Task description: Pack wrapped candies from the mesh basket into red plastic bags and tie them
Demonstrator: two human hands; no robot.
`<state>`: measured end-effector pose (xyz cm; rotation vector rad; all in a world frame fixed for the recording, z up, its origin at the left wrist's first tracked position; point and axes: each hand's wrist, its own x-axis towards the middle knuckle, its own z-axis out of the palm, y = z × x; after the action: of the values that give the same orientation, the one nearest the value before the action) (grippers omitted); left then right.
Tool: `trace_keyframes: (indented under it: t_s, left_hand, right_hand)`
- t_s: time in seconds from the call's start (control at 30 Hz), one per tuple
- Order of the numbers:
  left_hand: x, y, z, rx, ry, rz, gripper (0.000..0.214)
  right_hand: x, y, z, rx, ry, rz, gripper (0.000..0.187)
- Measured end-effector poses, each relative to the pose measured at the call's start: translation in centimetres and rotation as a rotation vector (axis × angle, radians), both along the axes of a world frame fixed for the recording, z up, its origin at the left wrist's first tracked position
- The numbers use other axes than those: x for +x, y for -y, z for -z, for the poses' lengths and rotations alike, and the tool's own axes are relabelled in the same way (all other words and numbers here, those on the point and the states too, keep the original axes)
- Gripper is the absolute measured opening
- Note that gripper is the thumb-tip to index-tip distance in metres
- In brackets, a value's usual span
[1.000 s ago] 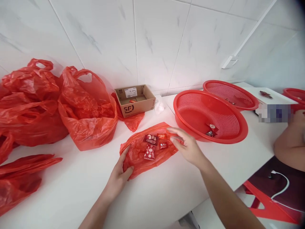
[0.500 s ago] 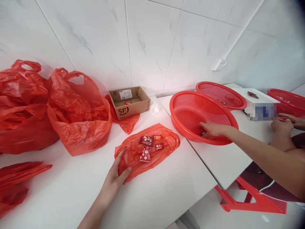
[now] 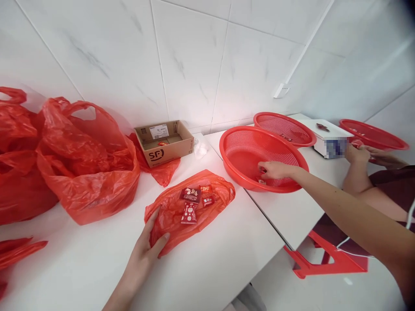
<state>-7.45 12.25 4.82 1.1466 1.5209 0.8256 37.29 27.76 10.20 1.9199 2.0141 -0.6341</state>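
A red plastic bag (image 3: 168, 207) lies spread on the white table, with several small wrapped candies (image 3: 190, 195) on it. My left hand (image 3: 147, 242) holds the bag's near left edge, thumb and fingers apart along it. My right hand (image 3: 275, 169) reaches into the large red colander (image 3: 241, 162), its fingertips pinched on a small wrapped candy that is mostly hidden. Below these fingers another small wrapped piece (image 3: 262, 182) lies in the colander.
An SF cardboard box (image 3: 171, 153) stands at the back. Bulky red bags (image 3: 94, 190) fill the left side. Behind the colander are a second colander (image 3: 282, 123) and a white scale (image 3: 324, 134). A co-worker's hands (image 3: 359, 153) and a red stool (image 3: 330, 263) are at right.
My right hand has lifted slightly from the colander's bottom, its fingers now drawn together. My left hand stays at the bag's edge. The whole view has shifted a little to the right.
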Motion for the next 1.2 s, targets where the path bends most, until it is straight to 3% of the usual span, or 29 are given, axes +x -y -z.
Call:
trace_keyframes:
  t_s: [0.13,0.3,0.4,0.5,0.6,0.67,0.77,0.9,1.07,1.2]
  left_hand:
    - [-0.1,-0.1,0.1,-0.021,-0.016,0.004,0.080]
    - [0.1,0.0,0.1,-0.003,-0.001,-0.002,0.077]
    - [0.2,0.0,-0.1,-0.019,0.001,-0.019,0.079]
    - [0.3,0.0,-0.2,-0.008,-0.020,-0.012,0.077]
    - [0.3,0.0,-0.1,0.023,-0.046,-0.017,0.074]
    - [0.2,0.0,0.1,0.035,-0.025,-0.026,0.074]
    - [0.1,0.0,0.5,0.043,0.036,-0.023,0.076]
    - [-0.3,-0.1,0.9,0.037,0.064,0.040,0.078]
    - [-0.6,-0.2,1.2,0.055,0.027,0.053,0.075]
    - [-0.7,0.0,1.2,0.043,0.025,0.056,0.073]
  right_hand:
    - [0.5,0.4,0.4,-0.088,0.004,0.030,0.037]
    - [-0.4,0.8,0.4,-0.142,-0.073,-0.004,0.016]
    - [-1.4,1.1,-1.6,-0.085,-0.183,-0.022,0.022]
    - [-3.3,1.9,-4.6,0.076,-0.454,0.029,0.039]
    - [-6.3,3.4,-6.9,0.182,-0.674,0.085,0.048]
    - [-9.0,4.6,-7.3,0.178,-0.755,0.052,0.048]
    - [-13.5,6.1,-6.2,0.168,-0.813,-0.073,0.040]
    - [-18.4,6.8,-2.9,0.181,-0.871,-0.201,0.035]
    - [-20.7,5.8,0.1,0.227,-0.971,-0.077,0.039]
    - [-20.5,5.3,1.9,0.139,-1.021,0.028,0.048]
